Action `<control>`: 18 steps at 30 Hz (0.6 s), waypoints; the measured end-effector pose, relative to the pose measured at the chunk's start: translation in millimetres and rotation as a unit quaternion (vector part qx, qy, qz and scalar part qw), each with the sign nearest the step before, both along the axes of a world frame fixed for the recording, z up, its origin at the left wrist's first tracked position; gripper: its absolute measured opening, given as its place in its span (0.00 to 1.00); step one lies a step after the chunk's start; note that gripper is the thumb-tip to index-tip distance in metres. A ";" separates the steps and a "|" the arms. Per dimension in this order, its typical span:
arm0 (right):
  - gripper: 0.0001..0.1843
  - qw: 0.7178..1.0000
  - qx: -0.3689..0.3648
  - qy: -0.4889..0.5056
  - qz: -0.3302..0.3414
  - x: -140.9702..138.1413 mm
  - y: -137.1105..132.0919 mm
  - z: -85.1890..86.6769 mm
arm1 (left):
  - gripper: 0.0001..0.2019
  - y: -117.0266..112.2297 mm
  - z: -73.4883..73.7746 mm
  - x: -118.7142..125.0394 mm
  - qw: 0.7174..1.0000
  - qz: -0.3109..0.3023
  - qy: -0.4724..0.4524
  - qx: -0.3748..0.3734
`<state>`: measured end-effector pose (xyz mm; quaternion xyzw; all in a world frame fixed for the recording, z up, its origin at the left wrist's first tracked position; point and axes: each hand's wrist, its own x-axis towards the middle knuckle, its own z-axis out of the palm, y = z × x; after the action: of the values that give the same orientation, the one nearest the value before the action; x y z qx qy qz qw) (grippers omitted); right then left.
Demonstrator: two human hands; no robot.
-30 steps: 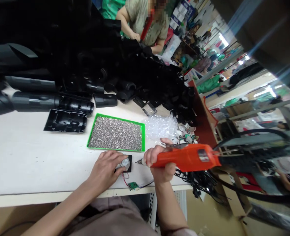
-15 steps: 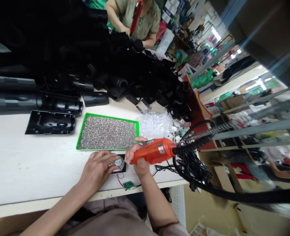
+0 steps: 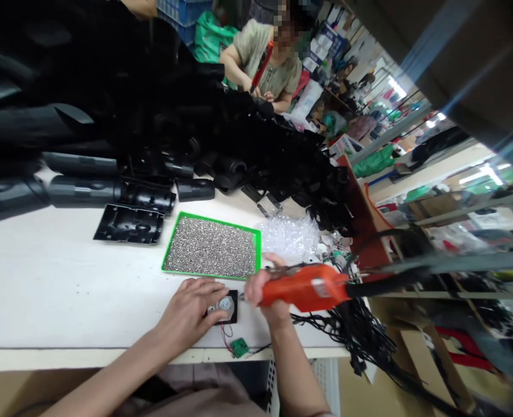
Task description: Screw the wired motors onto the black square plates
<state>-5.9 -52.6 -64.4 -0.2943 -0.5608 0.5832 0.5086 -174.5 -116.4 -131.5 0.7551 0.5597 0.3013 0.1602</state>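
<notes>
Item 1: white bench [image 3: 65, 278], running across the view, both forearms reaching over its near edge

Item 2: heap of black plastic housings [image 3: 152, 121], tubes and shells piled along the far side of the bench

Item 3: co-worker [image 3: 260, 63] beyond the heap, holding an orange-red electric screwdriver upright [image 3: 262, 65]

Item 4: green-rimmed tray [image 3: 210, 248] of small screws, near the middle of the bench

Item 5: loose bubble wrap [image 3: 288, 237], just beside the tray

Item 6: black housing panel [image 3: 128, 225], lying left of the tray

Item 7: tangle of black cords [image 3: 352, 336], hanging off the bench edge

Item 8: right hand [image 3: 271, 289], closed around an orange electric screwdriver [image 3: 304, 288], bit tip just beside a small black plate [image 3: 231, 307]

Item 9: left hand [image 3: 189, 310], fingers spread, pressing a small round metal motor [image 3: 224, 305] onto that plate

Item 10: small green circuit board [image 3: 239, 347], wired toward the plate, below the hands
</notes>
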 end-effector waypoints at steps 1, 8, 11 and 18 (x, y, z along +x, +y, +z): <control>0.35 1.000 0.020 0.021 -0.002 2.1 6.3 9.1 | 0.16 10.7 6.6 -2.8 1.000 0.006 0.004 -0.004; 0.32 1.000 0.010 0.014 -0.010 -0.7 31.8 29.9 | 0.07 103.6 21.8 -2.4 0.988 0.035 0.138 -0.067; 0.35 1.000 -0.013 -0.004 0.002 -1.6 26.9 26.7 | 0.11 106.9 16.6 -3.5 0.990 0.027 0.125 -0.052; 0.34 1.000 -0.010 0.024 -0.006 -21.2 14.1 35.0 | 0.14 47.5 23.5 -19.7 0.980 0.103 -0.161 -0.063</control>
<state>-27.1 -38.5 -29.4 -0.2888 -0.5407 0.5929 0.5222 -194.2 -68.9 -108.0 0.6237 0.6190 0.3977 0.2638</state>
